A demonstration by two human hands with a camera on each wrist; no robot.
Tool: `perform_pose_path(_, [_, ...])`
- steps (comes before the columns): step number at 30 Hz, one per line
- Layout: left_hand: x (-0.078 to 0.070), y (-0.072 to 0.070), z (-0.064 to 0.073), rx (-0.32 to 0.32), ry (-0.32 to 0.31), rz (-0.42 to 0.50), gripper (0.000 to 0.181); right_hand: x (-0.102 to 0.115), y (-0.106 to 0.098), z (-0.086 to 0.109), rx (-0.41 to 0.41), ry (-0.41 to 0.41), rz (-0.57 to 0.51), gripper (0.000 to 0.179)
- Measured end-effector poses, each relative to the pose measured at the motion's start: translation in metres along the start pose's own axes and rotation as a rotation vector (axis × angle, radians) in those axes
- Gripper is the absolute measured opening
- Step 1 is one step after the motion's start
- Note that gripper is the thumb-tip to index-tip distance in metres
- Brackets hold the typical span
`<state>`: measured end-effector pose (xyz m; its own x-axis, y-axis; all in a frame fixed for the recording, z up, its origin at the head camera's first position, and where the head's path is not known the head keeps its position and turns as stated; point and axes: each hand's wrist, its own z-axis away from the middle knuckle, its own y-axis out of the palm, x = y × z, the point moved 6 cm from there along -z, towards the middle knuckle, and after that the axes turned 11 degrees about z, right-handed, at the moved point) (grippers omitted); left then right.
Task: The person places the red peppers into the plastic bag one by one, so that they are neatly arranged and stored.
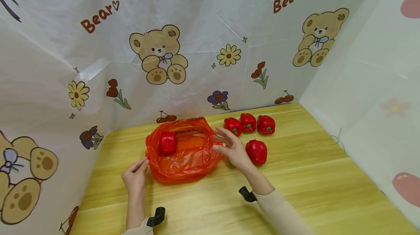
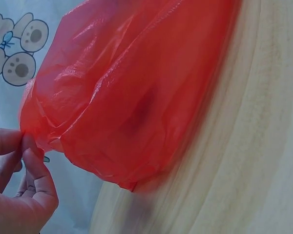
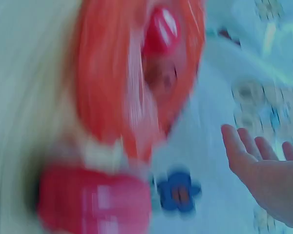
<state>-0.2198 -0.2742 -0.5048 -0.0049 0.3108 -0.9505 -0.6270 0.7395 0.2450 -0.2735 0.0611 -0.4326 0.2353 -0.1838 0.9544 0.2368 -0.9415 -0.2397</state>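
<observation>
A thin red plastic bag (image 1: 188, 162) lies with its mouth spread wide, and one red bell pepper (image 1: 168, 143) rests inside at its left. Thumb and fingers of my left hand (image 1: 135, 177) pinch the bag's left rim, as the left wrist view confirms with the hand (image 2: 27, 190) at the bag's edge (image 2: 112, 97). Beside the bag's right edge, my right hand (image 1: 234, 151) hovers with fingers spread, holding nothing. Just right of that hand sits another red bell pepper (image 1: 256, 152). In the blurred right wrist view, the right hand (image 3: 268, 170) appears apart from the bag (image 3: 107, 73).
Three more red bell peppers, among them one (image 1: 266, 124) at the right, stand near the back of the wooden table (image 1: 315, 176). Bear-printed sheeting (image 1: 203, 27) rises behind and at the sides. A thin cable (image 1: 338, 140) lies by the right sheet.
</observation>
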Motion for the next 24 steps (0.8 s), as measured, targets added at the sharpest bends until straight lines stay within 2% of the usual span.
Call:
perform_pose_path(3, [0.0,0.0,-0.001,0.0,0.002,0.006,0.014,0.0,-0.044,0.009,-0.119,-0.022,0.043,0.059])
perform_pose_path(6, [0.0,0.0,-0.002,-0.003,0.0,0.006,0.014,-0.01,-0.084,0.018,-0.22,-0.018,0.084,0.058])
perform_pose_path(9, [0.0,-0.001,-0.002,-0.009,0.001,0.003,0.015,-0.026,-0.113,0.028,-0.27,0.041,0.111,0.058])
perform_pose_path(11, [-0.001,-0.002,-0.002,-0.011,0.0,0.002,0.016,-0.039,-0.126,0.034,-0.275,0.109,0.118,0.06])
perform_pose_path(15, [-0.002,-0.002,-0.001,-0.009,0.003,0.003,0.018,-0.064,-0.14,0.046,-0.245,0.258,0.137,0.067])
perform_pose_path(19, [-0.001,-0.001,-0.001,-0.005,0.006,0.008,0.017,-0.085,-0.143,0.054,-0.195,0.374,0.133,0.073])
perform_pose_path(24, [0.001,-0.001,-0.002,0.0,0.005,-0.005,0.016,-0.104,-0.141,0.059,-0.175,0.455,0.099,0.074])
